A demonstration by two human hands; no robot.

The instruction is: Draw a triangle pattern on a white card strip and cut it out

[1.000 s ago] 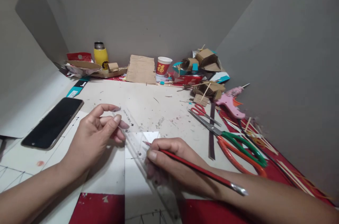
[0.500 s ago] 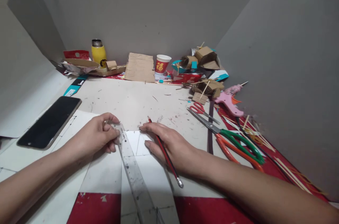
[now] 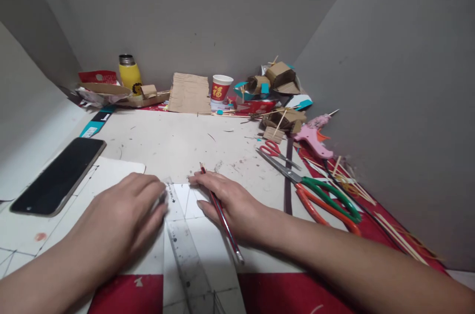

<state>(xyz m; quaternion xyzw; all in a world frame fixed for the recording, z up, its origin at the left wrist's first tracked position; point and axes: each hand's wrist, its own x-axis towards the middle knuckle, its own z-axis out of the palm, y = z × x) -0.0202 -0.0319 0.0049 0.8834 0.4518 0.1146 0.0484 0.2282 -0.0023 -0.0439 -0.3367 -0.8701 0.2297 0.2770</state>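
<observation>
A clear plastic ruler [image 3: 185, 254] lies lengthwise over a white strip of paper [image 3: 217, 244] marked with pencil lines. My left hand [image 3: 124, 215] is beside the ruler's upper left edge, palm down, its fingers curled together; what the fingertips hold, if anything, is hidden. My right hand [image 3: 230, 200] rests at the strip's upper right, with a red and black pencil [image 3: 223, 220] between thumb and fingers. The pencil's point faces away from me, its silver end toward me.
A phone [image 3: 59, 175] lies at left on drawn paper. Large scissors [image 3: 297, 180], small red scissors [image 3: 272, 149] and a pink glue gun [image 3: 311, 138] are at right. Behind stand a yellow bottle [image 3: 129, 75], a paper cup [image 3: 221, 88] and cardboard pieces [image 3: 189, 93].
My left hand has turned palm down and moved nearer along the ruler's left side. The ruler's near end has shifted left. My right hand keeps the pencil. The view has shifted slightly.
</observation>
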